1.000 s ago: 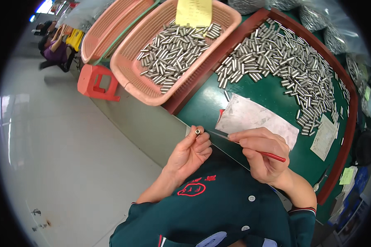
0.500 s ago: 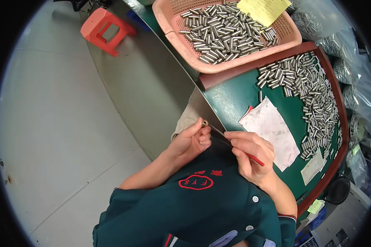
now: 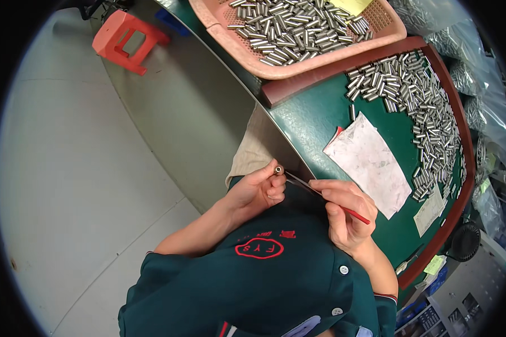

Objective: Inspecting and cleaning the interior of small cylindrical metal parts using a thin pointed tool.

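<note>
My left hand [image 3: 257, 188] pinches a short hollow metal cylinder [image 3: 278, 169] between thumb and forefinger, its open end showing; the other fingers are curled in. My right hand [image 3: 349, 212] is closed around a slender metal tool with a red end [image 3: 358, 216]. The tool's thin front part points toward the cylinder, with its tip close to it; whether the two touch I cannot tell. Both hands are held in front of my dark green shirt, by the table's edge. To their right, a smudged white sheet [image 3: 370, 165] lies on the green tabletop [image 3: 303, 121].
Many similar metal cylinders [image 3: 433, 121] lie along the table's reddish-brown raised border [image 3: 462, 112]. A pink plastic basket [image 3: 298, 70] full of cylinders and a yellow paper stands beyond. Filled clear bags [image 3: 486, 84] line the far right. A red stool [image 3: 130, 42] stands on the floor.
The whole view has shifted slightly, so the basket and table sit higher in the picture. Both hands keep their grips, and the tool still points at the cylinder.
</note>
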`<move>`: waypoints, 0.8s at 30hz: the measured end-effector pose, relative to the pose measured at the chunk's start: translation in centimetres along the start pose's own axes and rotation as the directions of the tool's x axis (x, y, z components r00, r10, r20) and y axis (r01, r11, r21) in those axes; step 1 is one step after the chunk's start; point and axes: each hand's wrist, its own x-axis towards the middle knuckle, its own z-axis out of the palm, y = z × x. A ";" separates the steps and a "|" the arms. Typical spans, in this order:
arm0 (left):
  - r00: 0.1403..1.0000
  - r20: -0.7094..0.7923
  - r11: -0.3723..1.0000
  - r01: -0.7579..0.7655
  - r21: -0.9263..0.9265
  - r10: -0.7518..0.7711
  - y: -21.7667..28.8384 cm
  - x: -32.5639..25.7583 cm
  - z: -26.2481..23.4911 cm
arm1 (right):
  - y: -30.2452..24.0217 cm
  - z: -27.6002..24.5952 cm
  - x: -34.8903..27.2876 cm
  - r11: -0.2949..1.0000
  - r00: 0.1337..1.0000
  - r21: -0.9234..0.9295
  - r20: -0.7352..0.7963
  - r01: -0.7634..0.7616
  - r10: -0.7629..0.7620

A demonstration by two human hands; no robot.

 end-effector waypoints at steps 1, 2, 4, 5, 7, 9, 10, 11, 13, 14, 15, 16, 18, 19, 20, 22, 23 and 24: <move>1.000 -0.010 1.000 0.029 0.004 -0.029 0.0 0.1 0.0 | -0.1 -0.1 -0.3 1.000 1.000 -0.003 -0.011 -0.013 0.013; 0.998 -0.020 0.998 0.059 0.009 -0.058 -0.1 0.1 0.0 | -0.2 -0.1 -0.6 1.000 0.999 -0.005 -0.022 -0.026 0.026; 0.995 -0.027 0.995 0.095 0.007 -0.094 -0.1 0.3 0.0 | -0.4 -0.1 -1.3 0.999 0.998 -0.014 -0.054 -0.047 0.046; 0.993 -0.034 0.993 0.117 0.006 -0.117 -0.1 0.4 0.0 | -0.4 0.0 -1.6 0.998 0.995 -0.017 -0.079 -0.057 0.056; 0.990 -0.050 0.990 0.137 0.031 -0.136 -0.1 0.5 0.3 | -0.3 0.3 -2.4 0.997 0.994 -0.052 -0.096 -0.056 0.051; 0.986 -0.066 0.986 0.159 0.055 -0.155 -0.2 0.6 0.2 | -0.3 0.6 -2.9 0.993 0.994 -0.110 -0.110 -0.034 0.022; 0.986 -0.068 0.986 0.159 0.053 -0.155 -0.3 0.8 -0.1 | -0.4 0.6 -3.0 0.992 0.993 -0.116 -0.114 -0.040 0.027; 0.986 -0.072 0.986 0.156 0.049 -0.153 -0.4 0.8 -0.4 | -0.5 0.8 -3.2 0.990 0.994 -0.140 -0.107 -0.035 0.020; 0.987 -0.059 0.987 0.152 0.057 -0.148 -0.5 0.8 -0.7 | -0.6 1.3 -3.6 0.989 0.992 -0.143 -0.122 -0.035 0.018; 0.990 -0.044 0.988 0.140 0.068 -0.137 -0.4 0.9 -0.8 | -0.6 1.4 -3.8 0.989 0.992 -0.145 -0.125 -0.038 0.020; 0.989 -0.044 0.987 0.142 0.069 -0.139 -0.4 0.8 -0.9 | -0.7 1.5 -3.9 0.990 0.990 -0.134 -0.137 -0.042 0.023; 0.989 -0.043 0.988 0.143 0.062 -0.140 -0.4 0.7 -1.0 | -0.7 1.6 -4.0 0.992 0.989 -0.122 -0.149 -0.044 0.026; 0.989 -0.039 0.988 0.141 0.056 -0.139 -0.4 0.7 -1.2 | -0.8 1.8 -4.0 0.991 0.989 -0.123 -0.146 -0.042 0.023; 0.991 -0.033 0.989 0.135 0.061 -0.133 -0.4 0.6 -1.4 | -0.8 1.9 -3.9 0.992 0.990 -0.123 -0.141 -0.040 0.022; 0.991 -0.028 0.990 0.129 0.065 -0.128 -0.4 0.5 -1.5 | -0.8 2.0 -4.0 0.992 0.990 -0.122 -0.140 -0.039 0.021; 0.992 -0.061 0.990 0.116 0.078 -0.111 -0.5 0.3 -1.2 | -0.8 2.3 -4.0 0.992 0.990 -0.122 -0.138 -0.038 0.021; 0.991 -0.094 0.990 0.104 0.093 -0.096 -0.5 0.1 -1.1 | -0.8 2.4 -4.1 0.992 0.991 -0.119 -0.135 -0.036 0.020; 0.991 -0.094 0.991 0.100 0.092 -0.092 -0.6 0.0 -1.2 | -0.8 2.6 -4.1 0.992 0.991 -0.117 -0.131 -0.036 0.020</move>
